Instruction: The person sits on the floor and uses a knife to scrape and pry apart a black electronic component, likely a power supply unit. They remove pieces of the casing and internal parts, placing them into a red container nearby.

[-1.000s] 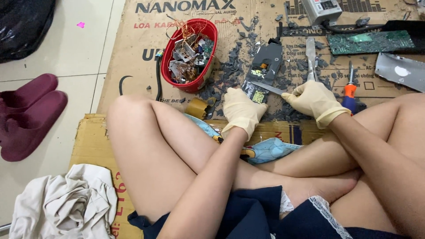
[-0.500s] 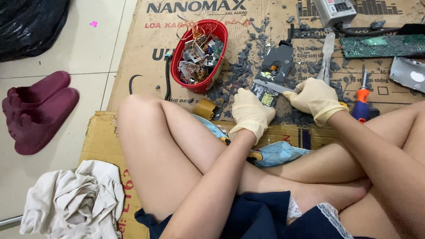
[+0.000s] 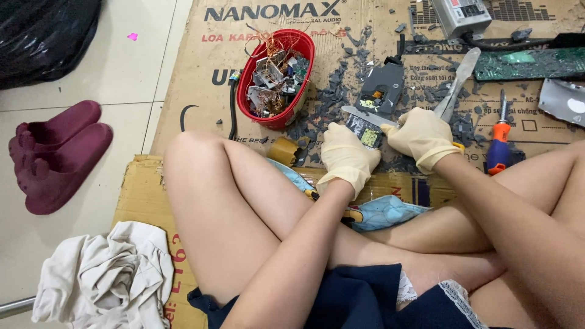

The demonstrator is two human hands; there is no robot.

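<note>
I see cream latex gloves on my left hand [image 3: 347, 155] and right hand [image 3: 420, 137], bare forearms, navy lace-trimmed shorts [image 3: 372, 298].

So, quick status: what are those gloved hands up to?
Left hand pins small grey module. Right hand works blade into it. Grey shards around.

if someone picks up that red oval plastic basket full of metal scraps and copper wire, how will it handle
The red oval plastic basket probably feels heavy for its size, since metal scraps fill it nearly to the rim. Its thin walls may flex if it is lifted by one edge. The loose copper wire loops above the rim, so it could snag or spill if the basket tips.
</note>
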